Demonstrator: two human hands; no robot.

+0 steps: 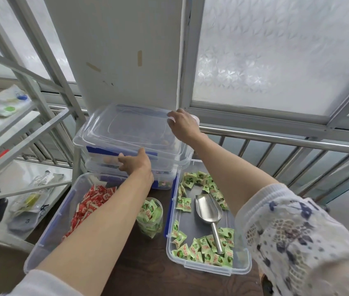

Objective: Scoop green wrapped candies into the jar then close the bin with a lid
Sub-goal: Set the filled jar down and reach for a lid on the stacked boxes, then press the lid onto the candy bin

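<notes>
A clear plastic lid (126,129) lies on top of stacked clear bins at the back of the table. My left hand (136,164) grips the lid's near edge and my right hand (182,124) grips its far right corner. An open clear bin (203,267) on the right holds scattered green wrapped candies (203,251) and a metal scoop (209,210) lying inside with its handle toward me. A small clear jar (150,216) filled with green candies stands between the two open bins.
An open bin of red wrapped candies (90,205) sits on the left, partly under my left arm. The stacked bins (163,167) stand against a white pillar. A metal shelf rack (30,129) with bags is at the left; a railing (276,138) and window are behind.
</notes>
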